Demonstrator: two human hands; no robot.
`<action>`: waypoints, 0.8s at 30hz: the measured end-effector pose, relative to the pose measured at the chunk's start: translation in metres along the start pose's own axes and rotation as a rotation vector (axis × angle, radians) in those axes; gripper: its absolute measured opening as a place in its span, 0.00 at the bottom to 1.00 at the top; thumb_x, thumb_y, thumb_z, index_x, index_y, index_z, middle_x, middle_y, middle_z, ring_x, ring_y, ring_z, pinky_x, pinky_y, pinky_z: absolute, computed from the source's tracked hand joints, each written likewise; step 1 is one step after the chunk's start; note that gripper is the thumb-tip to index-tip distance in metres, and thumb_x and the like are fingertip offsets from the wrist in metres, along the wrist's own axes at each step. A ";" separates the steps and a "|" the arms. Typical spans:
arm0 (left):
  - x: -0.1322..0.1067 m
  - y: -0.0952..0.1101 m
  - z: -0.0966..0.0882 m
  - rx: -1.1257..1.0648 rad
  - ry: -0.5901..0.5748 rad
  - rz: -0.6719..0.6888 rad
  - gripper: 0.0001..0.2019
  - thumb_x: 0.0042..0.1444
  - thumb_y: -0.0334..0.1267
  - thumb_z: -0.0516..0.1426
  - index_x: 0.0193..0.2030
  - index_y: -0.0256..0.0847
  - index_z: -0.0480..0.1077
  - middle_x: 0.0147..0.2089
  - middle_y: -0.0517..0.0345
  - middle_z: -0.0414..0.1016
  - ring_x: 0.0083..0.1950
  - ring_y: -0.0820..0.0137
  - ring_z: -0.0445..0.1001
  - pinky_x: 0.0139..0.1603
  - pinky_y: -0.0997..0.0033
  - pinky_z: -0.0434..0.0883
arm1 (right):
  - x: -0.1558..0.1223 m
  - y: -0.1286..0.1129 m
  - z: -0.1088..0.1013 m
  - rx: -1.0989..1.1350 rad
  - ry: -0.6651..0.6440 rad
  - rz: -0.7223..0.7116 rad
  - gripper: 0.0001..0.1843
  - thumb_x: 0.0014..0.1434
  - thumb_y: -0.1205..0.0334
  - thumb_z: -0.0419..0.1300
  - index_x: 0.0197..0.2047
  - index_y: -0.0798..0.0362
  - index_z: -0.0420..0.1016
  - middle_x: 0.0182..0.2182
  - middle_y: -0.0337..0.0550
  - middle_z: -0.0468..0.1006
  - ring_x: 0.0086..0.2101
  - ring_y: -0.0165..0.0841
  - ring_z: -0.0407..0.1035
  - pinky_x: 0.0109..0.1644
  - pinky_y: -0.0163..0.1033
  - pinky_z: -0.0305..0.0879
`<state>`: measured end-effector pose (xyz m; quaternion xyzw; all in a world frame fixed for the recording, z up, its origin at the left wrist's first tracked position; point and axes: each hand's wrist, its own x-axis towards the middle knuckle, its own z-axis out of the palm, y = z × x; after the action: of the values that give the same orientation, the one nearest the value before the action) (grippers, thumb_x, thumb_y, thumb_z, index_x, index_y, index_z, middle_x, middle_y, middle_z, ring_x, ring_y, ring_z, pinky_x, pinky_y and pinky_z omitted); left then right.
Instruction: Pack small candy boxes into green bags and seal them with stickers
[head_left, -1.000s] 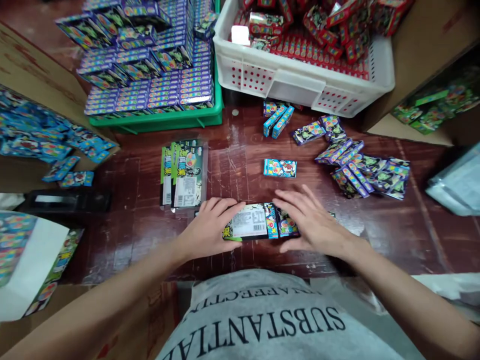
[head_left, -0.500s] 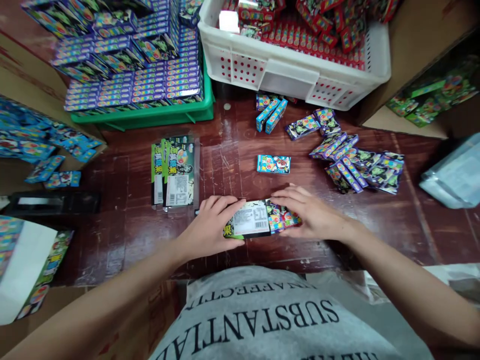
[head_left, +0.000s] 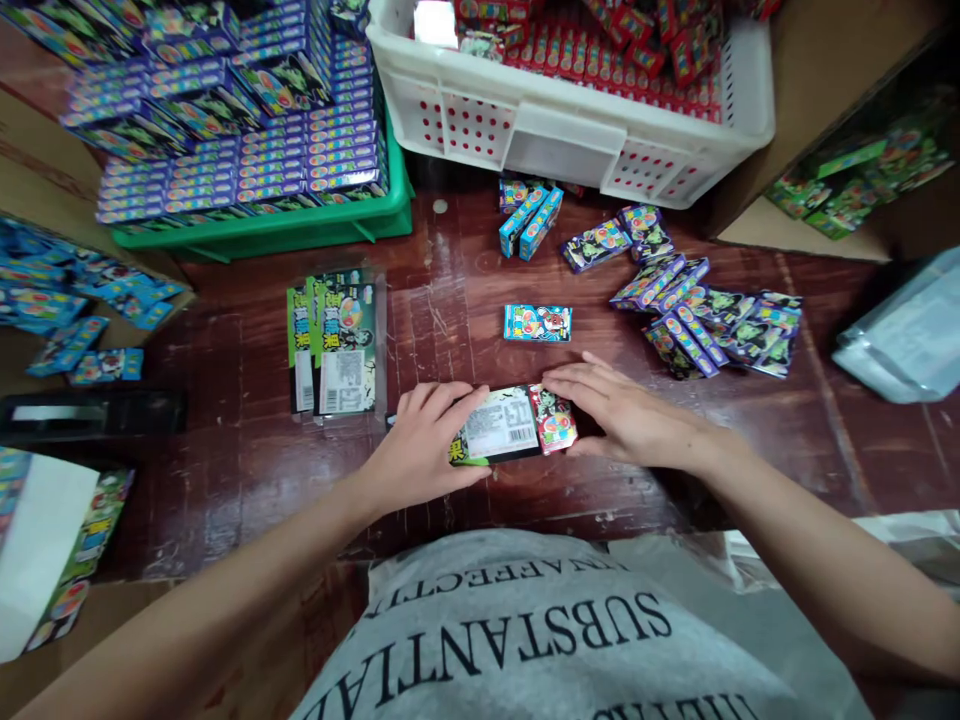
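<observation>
A flat black-and-green printed packet [head_left: 501,424] with a white label lies on the table close in front of my body. My left hand [head_left: 427,440] grips its left part, thumb and fingers along opposite edges. At its right end a small red candy box [head_left: 555,418] sticks partly out of the packet's opening. My right hand [head_left: 611,412] holds that box by its outer end, fingers at the far edge and thumb at the near edge. How much of the box lies inside is hidden. A single blue candy box [head_left: 537,323] rests just beyond the packet.
Flat printed packets [head_left: 341,350] lie to the left. Purple boxes [head_left: 679,330] are scattered at right, two blue boxes [head_left: 531,222] behind. A green crate [head_left: 262,235] of purple boxes and a white crate [head_left: 562,150] of red boxes stand at the back. Cardboard boxes flank both sides.
The boxes at the packet's right end have slid left into it; the purple one is out of sight and a red one shows. My right hand has moved slightly left with them.
</observation>
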<state>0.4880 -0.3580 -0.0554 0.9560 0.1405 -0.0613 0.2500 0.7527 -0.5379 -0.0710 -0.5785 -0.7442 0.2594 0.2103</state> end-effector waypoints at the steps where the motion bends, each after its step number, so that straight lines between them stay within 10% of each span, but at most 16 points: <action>1: 0.000 -0.001 0.000 -0.003 0.001 0.005 0.45 0.50 0.50 0.67 0.73 0.47 0.56 0.65 0.47 0.64 0.60 0.50 0.62 0.64 0.46 0.60 | 0.002 0.001 0.000 -0.008 0.000 -0.006 0.44 0.61 0.50 0.66 0.73 0.50 0.52 0.66 0.55 0.65 0.66 0.46 0.57 0.74 0.63 0.44; 15: -0.009 0.006 0.002 0.012 0.046 -0.029 0.45 0.52 0.49 0.67 0.73 0.47 0.54 0.64 0.47 0.63 0.60 0.51 0.62 0.63 0.49 0.62 | -0.003 -0.021 0.009 -0.024 0.138 0.151 0.45 0.58 0.46 0.69 0.70 0.51 0.55 0.59 0.54 0.70 0.62 0.50 0.63 0.73 0.67 0.43; 24: -0.001 0.007 0.005 0.066 0.013 0.016 0.43 0.51 0.49 0.67 0.71 0.44 0.58 0.64 0.45 0.65 0.59 0.49 0.63 0.59 0.48 0.61 | -0.042 -0.033 -0.002 -0.112 0.054 0.227 0.61 0.59 0.48 0.68 0.77 0.52 0.28 0.74 0.58 0.46 0.71 0.52 0.47 0.74 0.63 0.42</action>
<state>0.4886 -0.3666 -0.0560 0.9652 0.1324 -0.0579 0.2180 0.7393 -0.5843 -0.0497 -0.6765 -0.6815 0.2239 0.1667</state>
